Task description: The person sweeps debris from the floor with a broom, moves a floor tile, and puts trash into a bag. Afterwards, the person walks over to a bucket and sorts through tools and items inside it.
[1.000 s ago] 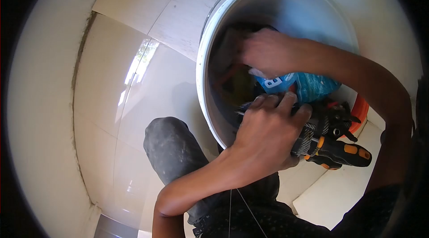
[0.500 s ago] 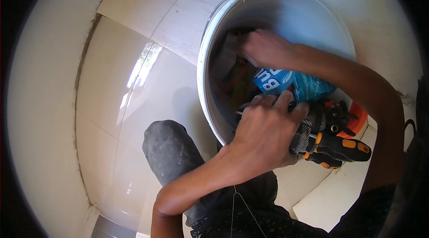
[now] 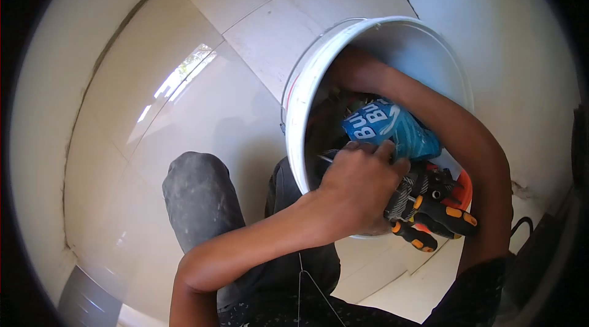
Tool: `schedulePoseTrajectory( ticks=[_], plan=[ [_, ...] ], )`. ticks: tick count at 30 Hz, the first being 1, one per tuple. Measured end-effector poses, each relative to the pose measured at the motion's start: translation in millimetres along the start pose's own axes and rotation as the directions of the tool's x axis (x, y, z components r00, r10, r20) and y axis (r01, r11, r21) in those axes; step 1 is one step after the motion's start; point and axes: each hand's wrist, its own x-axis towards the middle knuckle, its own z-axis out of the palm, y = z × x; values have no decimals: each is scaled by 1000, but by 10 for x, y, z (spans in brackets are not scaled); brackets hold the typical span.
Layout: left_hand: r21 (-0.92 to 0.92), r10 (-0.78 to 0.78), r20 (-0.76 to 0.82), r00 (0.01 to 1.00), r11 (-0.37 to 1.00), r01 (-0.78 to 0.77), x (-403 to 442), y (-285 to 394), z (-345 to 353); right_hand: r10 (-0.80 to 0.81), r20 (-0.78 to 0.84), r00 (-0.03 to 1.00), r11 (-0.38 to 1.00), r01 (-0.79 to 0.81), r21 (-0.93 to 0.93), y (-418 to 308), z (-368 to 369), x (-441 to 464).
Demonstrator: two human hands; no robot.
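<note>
A large white bucket point(image 3: 299, 124) leans with its mouth toward me. My left hand point(image 3: 362, 186) is closed over a bundle of tools at the near rim, with black-and-orange handles point(image 3: 451, 215) and a dark woven cloth point(image 3: 402, 198) sticking out to its right. A blue plastic packet point(image 3: 392, 127) with white lettering lies inside, just beyond that hand. My right hand point(image 3: 351, 69) reaches deep into the bucket; its fingers are hidden in the dark, so what they touch cannot be seen.
Glossy beige tiles point(image 3: 184, 112) cover the floor, with a pale wall point(image 3: 46, 124) at the left. My knee in dusty grey trousers point(image 3: 199, 192) is left of the bucket. An orange-red rim point(image 3: 466, 192) shows behind the tools. A black cable point(image 3: 524, 223) curves at the right.
My right hand has gone deeper into the bucket, and its fingers are now out of sight. The bucket appears lower in view and more tilted. My left hand keeps its place on the tools.
</note>
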Motion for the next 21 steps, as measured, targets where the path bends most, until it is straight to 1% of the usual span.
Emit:
schedulePoseTrajectory(
  ticks=[1, 2, 3, 5, 6, 7, 8, 9, 10, 11, 12, 13, 14, 15, 16, 17, 18, 19, 20, 21],
  plan=[
    [-3, -9, -15, 1000, 1000, 9, -13, -6, -10, -169, -90, 981, 976, 154, -154, 87, 73, -5],
    [2, -6, -12, 1000, 1000, 6, -20, -11, -15, -340, -154, 928, 908, 281, -310, 189, 142, -52],
    [6, 3, -5, 1000, 1000, -3, -26, -11, -13, -344, -147, 927, 906, 286, -312, 219, 95, -124],
    [30, -9, -5, 1000, 1000, 9, -7, 23, 122, -320, 136, 938, 823, 346, -450, 219, -31, -392],
    [56, -14, -19, 1000, 998, 15, -9, 16, 125, -423, -95, 901, 844, 354, -404, 155, -134, -527],
    [65, -42, -6, 999, 997, 43, 2, 18, 77, -490, -322, 810, 856, 376, -356, 95, -247, -672],
    [60, -41, -20, 999, 997, 42, 3, 8, 58, -463, -357, 811, 875, 356, -327, 81, -355, -800],
    [73, -77, -14, 997, 994, 78, 19, -9, 57, -436, -391, 811, 893, 336, -299, 89, -473, -934],
    [87, -106, -7, 994, 991, 107, 36, -20, 39, -333, -377, 865, 932, 239, -274, 62, -620, -1102],
    [81, -100, 22, 995, 992, 98, -127, 274, -45, -200, -363, 910, 959, 105, -264, -241, -910, -1564],
    [81, -83, 8, 997, 993, 82, -137, 291, -50, -199, -361, 911, 954, 96, -285, -332, -1030, -1762],
    [109, -80, -83, 993, 990, 89, -169, 286, -14, -71, -440, 895, 978, -24, -206, -457, -1131, -1941],
    [135, -76, -174, 982, 986, 100, -161, 280, 12, 58, -508, 859, 983, -137, -119, -541, -1233, -2085],
    [191, -85, -192, 978, 974, 122, -139, 267, 27, 54, -507, 860, 979, -145, -142, -630, -1308, -2208],
    [243, -93, -204, 975, 959, 143, -80, 255, 24, 128, -584, 801, 964, -238, -115, -693, -1351, -2350],
    [313, -112, -172, 979, 936, 162, -38, 241, -19, 206, -655, 727, 940, -334, -75, -790, -1378, -2494],
    [379, -131, -123, 984, 910, 169, 1, 217, -33, 233, -648, 725, 928, -365, -74, -917, -1403, -2602],
    [462, -34, -288, 957, 870, 170, 45, 97, 87, 254, -688, 680, 916, -396, -54, -1076, -1401, -2703],
    [537, 75, -432, 899, 822, 190, 18, 24, 228, 274, -727, 630, 904, -426, -28, -1215, -1362, -2827],
    [466, 85, -441, 894, 872, 147, -96, 104, 152, 295, -760, 580, 899, -437, 15, -1298, -1301, -2927]
  ],
)
